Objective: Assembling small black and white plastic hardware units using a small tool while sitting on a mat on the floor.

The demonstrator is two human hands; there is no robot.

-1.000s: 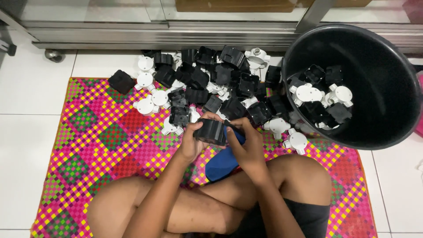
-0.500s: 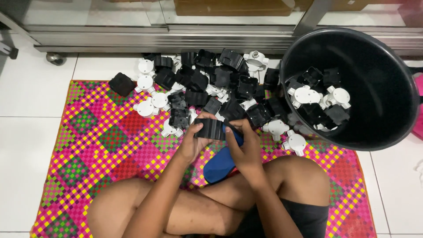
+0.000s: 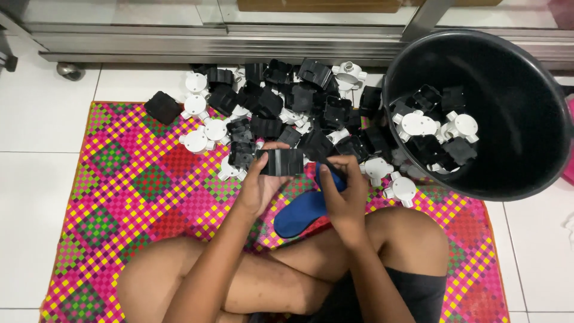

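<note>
1. White floor tiles [image 3: 36,179] carry a pink checked mat [image 3: 137,179].
2. Left hand [image 3: 257,185] grips a black box [image 3: 282,161] above the mat.
3. Right hand [image 3: 347,191] closes on a dark tool [image 3: 330,173], beside the black tub [image 3: 526,119].

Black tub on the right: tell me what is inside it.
The black tub holds black plastic boxes and white round junction boxes, heaped at its lower left side. Whatever lies under that heap is covered.
</note>
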